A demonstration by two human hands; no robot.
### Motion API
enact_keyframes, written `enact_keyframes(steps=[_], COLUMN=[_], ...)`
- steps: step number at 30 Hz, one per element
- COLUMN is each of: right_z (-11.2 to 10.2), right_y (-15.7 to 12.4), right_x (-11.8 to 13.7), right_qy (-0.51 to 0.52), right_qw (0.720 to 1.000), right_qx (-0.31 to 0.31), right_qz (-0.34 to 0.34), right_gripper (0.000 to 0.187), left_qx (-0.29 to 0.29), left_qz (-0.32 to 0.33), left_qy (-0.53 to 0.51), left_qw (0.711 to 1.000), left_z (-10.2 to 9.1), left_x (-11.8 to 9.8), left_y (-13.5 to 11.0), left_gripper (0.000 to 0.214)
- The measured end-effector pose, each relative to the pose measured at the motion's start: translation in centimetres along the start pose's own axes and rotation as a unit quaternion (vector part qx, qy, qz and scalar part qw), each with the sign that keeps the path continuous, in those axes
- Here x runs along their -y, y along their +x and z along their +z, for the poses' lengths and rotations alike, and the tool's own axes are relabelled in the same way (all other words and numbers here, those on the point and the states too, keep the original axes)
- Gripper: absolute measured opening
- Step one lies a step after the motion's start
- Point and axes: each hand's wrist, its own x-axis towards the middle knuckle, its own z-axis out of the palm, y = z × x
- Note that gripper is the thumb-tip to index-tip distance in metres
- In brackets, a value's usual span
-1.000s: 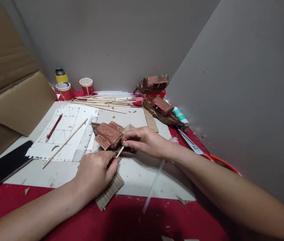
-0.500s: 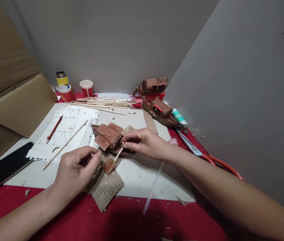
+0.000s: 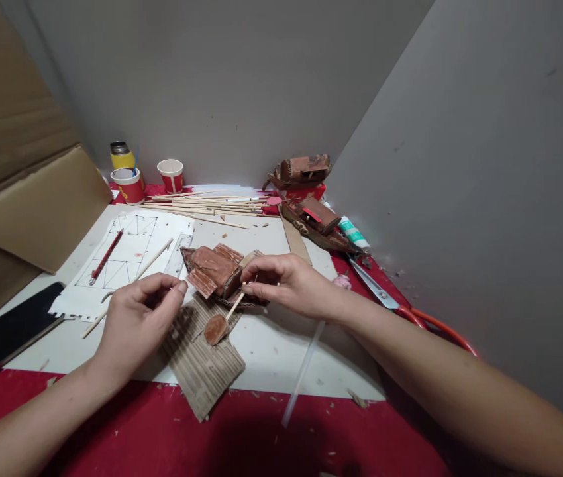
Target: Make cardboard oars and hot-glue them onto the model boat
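My right hand (image 3: 289, 281) pinches the upper end of a thin wooden stick (image 3: 234, 306). A round brown disc (image 3: 216, 329) sits at the stick's lower end, above corrugated cardboard (image 3: 209, 374). Left of it, my left hand (image 3: 145, 324) is closed, thumb and forefinger tips together; anything between them is too small to make out. Just behind both hands lies a brown cardboard model boat (image 3: 212, 265) with ribbed side flaps. My right fingers partly hide its near end.
Scissors (image 3: 381, 288), a glue bottle (image 3: 354, 232) and two more model boats (image 3: 306, 169) (image 3: 314, 222) stand right. Wooden sticks (image 3: 212, 204) and paper cups (image 3: 170, 175) are at the back. A red pen (image 3: 107, 255) lies on a drawing (image 3: 135, 232). A clear glue stick (image 3: 303, 374) lies in front.
My left hand has moved left and slightly up, away from the brown disc, uncovering more of the corrugated cardboard. My right hand still holds the stick in nearly the same place.
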Motion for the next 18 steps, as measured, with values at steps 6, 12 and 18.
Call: enact_keyframes(steps=[6,12,18], right_z=[0.2,0.1,-0.2], right_y=[0.0,0.0,-0.1], right_x=[-0.1,0.2,0.3], right_qy=[0.014,-0.006,-0.038], right_qw=[0.999,0.997,0.995], right_qx=[-0.009,-0.018,-0.012], right_qz=[-0.029,-0.071,-0.093], right_gripper=[0.005,0.008,0.011], left_qx=[-0.001,0.035,0.040], left_qz=[0.131,0.259,0.253], left_qy=[0.061,0.091,0.082], left_qw=[0.989,0.961,0.963], left_z=[1.2,3.1,3.2], left_x=[-0.5,-1.0,-1.0], left_y=[-0.4,0.1,0.6], left_gripper=[0.009,0.007,0.009])
